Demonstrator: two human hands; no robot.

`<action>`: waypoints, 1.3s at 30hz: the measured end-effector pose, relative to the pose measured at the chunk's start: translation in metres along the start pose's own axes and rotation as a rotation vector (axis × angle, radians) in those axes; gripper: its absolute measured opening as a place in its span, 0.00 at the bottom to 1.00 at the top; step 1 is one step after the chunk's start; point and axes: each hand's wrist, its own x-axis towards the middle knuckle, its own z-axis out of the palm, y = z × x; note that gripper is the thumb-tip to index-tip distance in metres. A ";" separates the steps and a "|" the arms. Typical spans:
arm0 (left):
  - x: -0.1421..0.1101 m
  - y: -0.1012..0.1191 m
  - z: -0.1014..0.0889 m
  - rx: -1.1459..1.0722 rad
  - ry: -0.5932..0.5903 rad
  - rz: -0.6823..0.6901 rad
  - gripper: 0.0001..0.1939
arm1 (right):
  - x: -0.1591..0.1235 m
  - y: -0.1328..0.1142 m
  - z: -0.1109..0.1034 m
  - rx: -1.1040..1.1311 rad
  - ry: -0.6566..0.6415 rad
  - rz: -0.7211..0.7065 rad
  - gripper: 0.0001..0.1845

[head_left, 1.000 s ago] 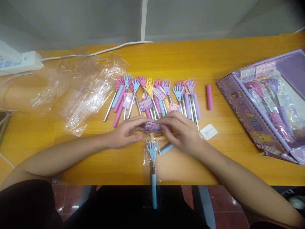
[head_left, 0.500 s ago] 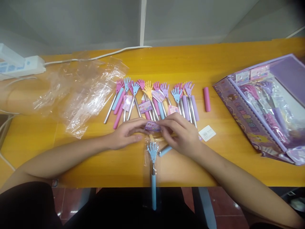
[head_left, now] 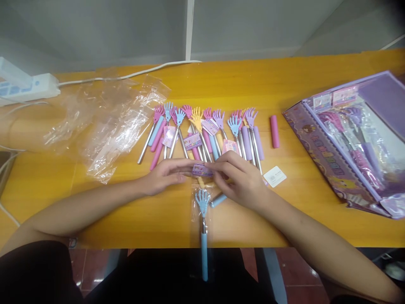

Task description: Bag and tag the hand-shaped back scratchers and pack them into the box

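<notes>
Right grip on the purple card, left grip partly hidden, hold unclear.

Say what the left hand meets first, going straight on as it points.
The left hand would likely meet the card by its fingers, then the right hand. Depth is unclear; card and fingers may touch.

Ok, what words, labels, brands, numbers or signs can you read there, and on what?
None reads clearly.
Box: large lettering, too blurred.
White card: print too small.
Purple label in the right hand: too small.
Tags among the back scratchers: too small.
</notes>
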 end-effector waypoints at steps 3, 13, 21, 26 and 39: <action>0.000 -0.001 0.000 -0.020 -0.007 -0.012 0.27 | 0.000 -0.001 0.000 -0.002 0.019 -0.008 0.18; 0.003 -0.004 -0.001 -0.159 -0.036 0.017 0.26 | 0.005 -0.003 0.001 -0.007 0.177 0.036 0.21; 0.005 0.000 0.002 -0.280 -0.031 0.010 0.24 | 0.008 0.003 -0.001 0.101 0.184 0.121 0.17; 0.003 -0.002 0.000 -0.251 0.027 -0.043 0.25 | 0.007 0.007 -0.004 0.077 0.131 0.086 0.20; 0.006 0.002 0.001 -0.216 -0.008 -0.003 0.27 | 0.005 0.005 -0.005 0.042 0.053 -0.017 0.22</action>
